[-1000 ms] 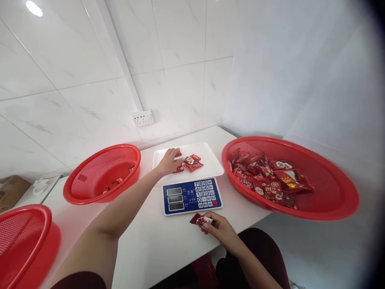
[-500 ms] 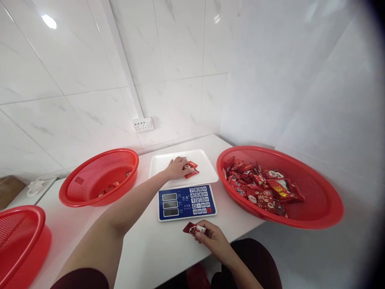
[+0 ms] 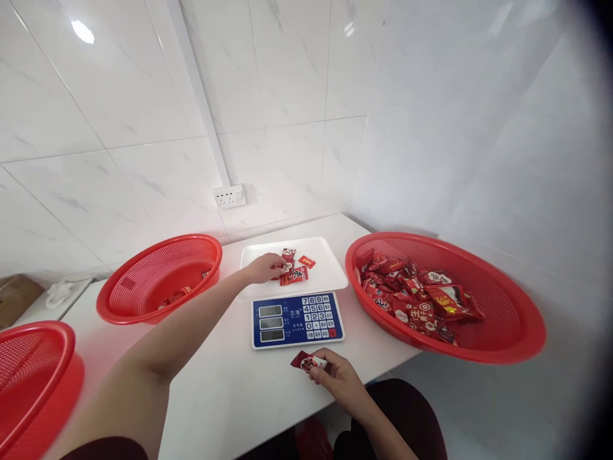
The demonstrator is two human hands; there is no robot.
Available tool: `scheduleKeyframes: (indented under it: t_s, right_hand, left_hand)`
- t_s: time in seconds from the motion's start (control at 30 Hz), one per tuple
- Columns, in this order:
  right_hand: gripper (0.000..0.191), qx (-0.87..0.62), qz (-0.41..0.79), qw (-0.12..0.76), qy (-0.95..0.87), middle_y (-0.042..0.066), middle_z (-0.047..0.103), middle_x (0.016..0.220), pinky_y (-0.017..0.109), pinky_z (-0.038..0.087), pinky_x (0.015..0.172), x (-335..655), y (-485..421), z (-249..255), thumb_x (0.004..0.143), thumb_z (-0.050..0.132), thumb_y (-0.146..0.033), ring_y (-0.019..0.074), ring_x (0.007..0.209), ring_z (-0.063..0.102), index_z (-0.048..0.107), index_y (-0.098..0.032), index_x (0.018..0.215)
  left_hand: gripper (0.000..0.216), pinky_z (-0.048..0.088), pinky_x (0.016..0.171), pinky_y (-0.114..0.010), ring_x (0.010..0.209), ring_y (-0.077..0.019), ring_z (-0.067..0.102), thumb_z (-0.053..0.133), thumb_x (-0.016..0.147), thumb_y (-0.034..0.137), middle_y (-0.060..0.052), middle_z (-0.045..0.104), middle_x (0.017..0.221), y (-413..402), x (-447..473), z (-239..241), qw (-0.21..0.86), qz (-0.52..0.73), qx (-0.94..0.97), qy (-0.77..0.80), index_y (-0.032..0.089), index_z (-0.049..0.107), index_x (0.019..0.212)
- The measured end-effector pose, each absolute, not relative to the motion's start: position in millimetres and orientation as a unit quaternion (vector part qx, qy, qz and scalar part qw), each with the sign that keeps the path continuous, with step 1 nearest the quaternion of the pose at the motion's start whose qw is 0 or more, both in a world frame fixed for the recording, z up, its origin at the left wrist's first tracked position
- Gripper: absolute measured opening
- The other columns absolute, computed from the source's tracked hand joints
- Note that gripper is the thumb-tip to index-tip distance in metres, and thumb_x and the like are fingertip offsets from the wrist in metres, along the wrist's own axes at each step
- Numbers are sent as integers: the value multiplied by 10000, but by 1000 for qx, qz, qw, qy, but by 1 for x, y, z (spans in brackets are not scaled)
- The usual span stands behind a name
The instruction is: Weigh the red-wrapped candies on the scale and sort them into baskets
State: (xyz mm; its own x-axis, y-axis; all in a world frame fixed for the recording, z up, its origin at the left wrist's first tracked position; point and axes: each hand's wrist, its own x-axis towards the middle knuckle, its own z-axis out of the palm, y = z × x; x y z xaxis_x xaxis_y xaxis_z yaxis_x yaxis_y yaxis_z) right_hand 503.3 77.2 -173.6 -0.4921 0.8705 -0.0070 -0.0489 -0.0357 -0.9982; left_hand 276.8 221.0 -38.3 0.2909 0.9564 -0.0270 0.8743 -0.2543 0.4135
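My left hand point(image 3: 264, 268) is over the white weighing tray point(image 3: 330, 276), its fingers closed on a small red snack packet point(image 3: 281, 266); part of that packet is hidden by the fingers. Beside it on the tray lie a red packet with black lettering point(image 3: 294, 276) and a smaller red packet with yellow lettering point(image 3: 307, 261). In front of the blue scale panel point(image 3: 293, 322), my right hand point(image 3: 339, 377) pinches a red and white snack packet point(image 3: 305, 361) above the table, between thumb and fingers.
On the right, a large red plastic basket point(image 3: 512, 319) holds many red packets point(image 3: 416, 294). Another red basket point(image 3: 143, 281) at the left has a few packets in it, and a third basket point(image 3: 43, 364) is cut off at the left edge. A wall socket point(image 3: 230, 196) is behind the tray.
My left hand has drawn back to the left across the tray and now grips a packet, uncovering the other packets there. My right hand has stayed almost still with its packet.
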Motion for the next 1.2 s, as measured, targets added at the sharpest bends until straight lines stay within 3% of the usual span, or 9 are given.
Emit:
scheduleKeyframes:
  t_s: [0.47, 0.63, 0.8, 1.03, 1.2]
  right_hand:
    - [361, -364, 626, 363, -587, 12, 582, 656, 276, 388, 604, 503, 76, -175, 716, 614, -523, 147, 622, 504, 607, -176, 814]
    - [365, -364, 620, 359, -596, 22, 592, 694, 280, 386, 607, 503, 76, -171, 723, 605, -525, 146, 630, 500, 608, -172, 819]
    - [374, -369, 618, 350, -600, 19, 587, 695, 277, 379, 609, 503, 76, -172, 724, 598, -529, 140, 625, 488, 603, -170, 827]
    - [359, -368, 616, 352, -600, 19, 587, 705, 274, 374, 609, 503, 76, -172, 726, 597, -521, 143, 638, 492, 600, -173, 817]
    - [356, -371, 617, 350, -599, 18, 585, 686, 277, 378, 616, 504, 76, -174, 728, 598, -514, 146, 640, 496, 599, -173, 827]
  left_hand:
    - [326, 450, 837, -293, 984, -205, 571, 558, 722, 308, -12, 625, 1109, 214, 263, -42, 158, 127, 742, 639, 245, 601, 1039]
    - [442, 455, 826, -270, 1006, -204, 568, 559, 707, 278, -14, 612, 1146, 216, 263, -47, 165, 140, 742, 635, 239, 541, 1146]
    - [444, 435, 864, -285, 1041, -214, 559, 534, 742, 331, -23, 599, 1175, 219, 265, -51, 170, 141, 746, 628, 245, 518, 1178]
    - [501, 459, 782, -291, 962, -222, 562, 603, 692, 323, -69, 548, 1137, 220, 266, -53, 164, 145, 732, 645, 240, 507, 1177]
    - [627, 475, 675, -259, 869, -183, 561, 658, 640, 220, -62, 514, 1085, 222, 264, -50, 214, 256, 674, 659, 258, 444, 1228]
